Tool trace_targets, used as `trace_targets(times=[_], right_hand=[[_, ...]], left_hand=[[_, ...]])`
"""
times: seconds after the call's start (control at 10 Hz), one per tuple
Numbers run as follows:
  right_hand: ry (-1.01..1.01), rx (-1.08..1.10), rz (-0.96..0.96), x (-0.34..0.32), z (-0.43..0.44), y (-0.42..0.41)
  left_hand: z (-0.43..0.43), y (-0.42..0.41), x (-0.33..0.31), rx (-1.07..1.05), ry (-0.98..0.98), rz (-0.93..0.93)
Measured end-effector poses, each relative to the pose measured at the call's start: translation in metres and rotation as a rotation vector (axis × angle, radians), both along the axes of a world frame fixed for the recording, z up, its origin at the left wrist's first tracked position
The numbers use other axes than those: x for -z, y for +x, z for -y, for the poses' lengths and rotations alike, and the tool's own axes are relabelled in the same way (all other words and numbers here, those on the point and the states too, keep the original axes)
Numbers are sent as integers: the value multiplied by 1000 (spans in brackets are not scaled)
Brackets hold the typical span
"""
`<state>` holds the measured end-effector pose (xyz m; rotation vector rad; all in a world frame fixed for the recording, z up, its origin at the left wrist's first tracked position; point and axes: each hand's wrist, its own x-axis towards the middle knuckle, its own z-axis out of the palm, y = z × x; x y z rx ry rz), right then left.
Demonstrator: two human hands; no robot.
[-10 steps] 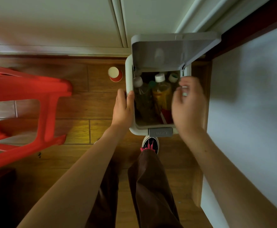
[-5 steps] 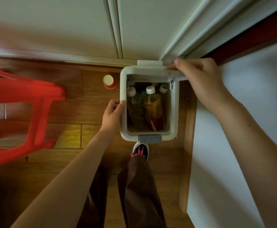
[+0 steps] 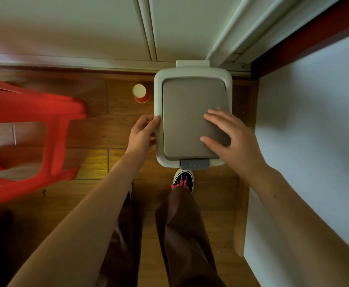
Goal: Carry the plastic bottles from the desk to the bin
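Observation:
The white bin [image 3: 158, 104] stands on the wooden floor against the wall, its grey lid [image 3: 187, 112] down flat. The plastic bottles are hidden under the lid. My left hand [image 3: 142, 133] grips the bin's left rim, thumb on top. My right hand [image 3: 229, 139] rests flat on the lid's right front part, fingers spread, holding nothing. A grey push button [image 3: 194, 164] sits at the bin's front edge.
A red plastic stool [image 3: 34, 129] stands to the left. A red paper cup [image 3: 141, 93] sits on the floor just left of the bin. The white desk [image 3: 314, 131] rises on the right. My shoe [image 3: 182, 180] is right before the bin.
The lid was up with bottles visible inside; my right hand has swung it down and now lies on the lowered lid. My left hand stayed on the rim.

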<state>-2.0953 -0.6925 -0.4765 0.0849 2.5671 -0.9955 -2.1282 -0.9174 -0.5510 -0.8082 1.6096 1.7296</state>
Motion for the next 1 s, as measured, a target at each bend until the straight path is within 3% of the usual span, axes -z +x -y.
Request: trace_targets(times=[0.3,0.7,0.9,1.0], right_hand=[[199,-153,-20,34,0,18],[279,-195,-36,48,-2,20],[281,-227,-40,33,2,16],[175,-73,-45,6,8,14]], left_hand=[[2,5,0,-5,-1,-11],[-3,9,-2,-23,-72,-21],[-9,8,-16,22,-202,13],[-3,5,-39,15,-356,-2]])
